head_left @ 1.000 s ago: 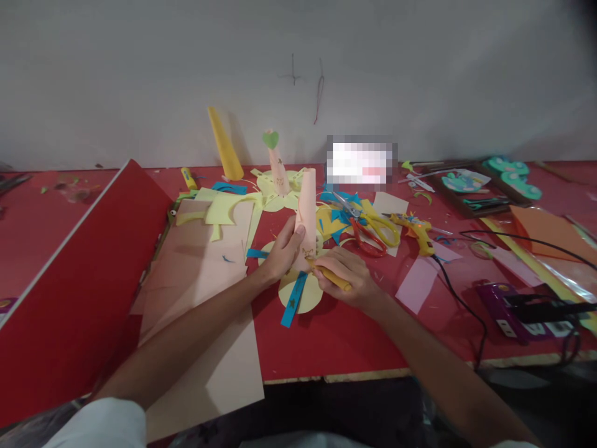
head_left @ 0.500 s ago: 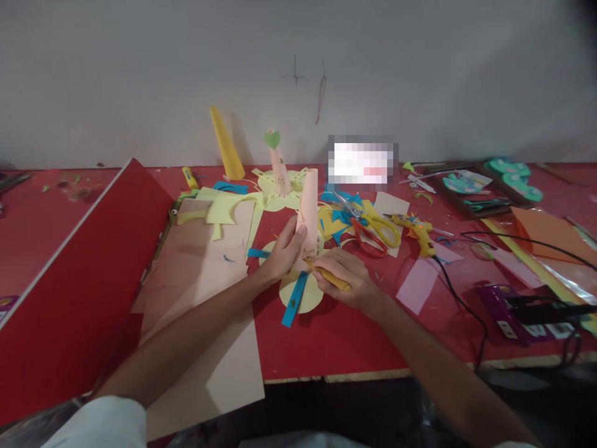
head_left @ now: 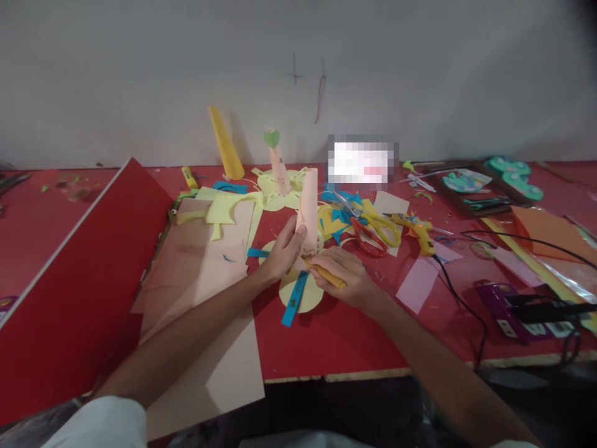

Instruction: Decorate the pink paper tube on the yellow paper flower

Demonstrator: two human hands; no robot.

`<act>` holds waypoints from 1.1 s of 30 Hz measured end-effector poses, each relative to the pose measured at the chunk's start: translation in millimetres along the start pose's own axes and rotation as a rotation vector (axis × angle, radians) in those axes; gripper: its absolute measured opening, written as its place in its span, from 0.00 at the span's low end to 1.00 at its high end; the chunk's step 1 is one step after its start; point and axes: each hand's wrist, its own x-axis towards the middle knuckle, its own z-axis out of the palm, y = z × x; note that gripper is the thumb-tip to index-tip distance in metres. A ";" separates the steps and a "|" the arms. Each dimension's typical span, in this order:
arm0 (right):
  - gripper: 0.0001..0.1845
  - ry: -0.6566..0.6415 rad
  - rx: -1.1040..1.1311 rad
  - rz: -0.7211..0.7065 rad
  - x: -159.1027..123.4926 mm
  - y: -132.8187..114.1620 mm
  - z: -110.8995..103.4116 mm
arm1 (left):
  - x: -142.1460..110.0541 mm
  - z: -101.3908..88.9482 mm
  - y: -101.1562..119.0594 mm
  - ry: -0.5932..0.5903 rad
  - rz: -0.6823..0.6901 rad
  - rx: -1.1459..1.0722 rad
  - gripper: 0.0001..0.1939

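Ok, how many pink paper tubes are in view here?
2: the held tube, in the left hand, and the standing tube, behind it, topped by a green heart. Clutter could hide more.

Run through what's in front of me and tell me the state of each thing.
Left hand, closed on the pink tube
Right hand, closed on the yellow pen
Pink tube, rolled up, drawn on
Yellow pen, tip at the tube
Glue gun, lying down, light on
Scissors, lying down
Yellow cone, standing, leaning
Heart-topped cone, standing

Probably a craft workshop, paper-strewn table [head_left: 336, 348]
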 end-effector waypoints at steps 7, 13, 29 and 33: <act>0.07 -0.004 -0.031 -0.047 2.5 -0.2 -1.9 | 1.0 -1.2 -2.6 -0.024 0.038 0.072 0.28; 0.08 0.100 -0.068 -0.002 -0.4 1.5 -6.9 | 0.0 -1.8 -6.1 -0.042 -0.030 -0.003 0.27; 0.08 0.081 -0.074 0.009 -1.1 2.2 -5.7 | 0.8 -1.8 -7.9 -0.038 -0.009 -0.012 0.26; 0.09 0.112 -0.093 -0.006 -0.5 2.1 -6.6 | 0.7 -1.6 -6.9 -0.045 -0.011 -0.013 0.27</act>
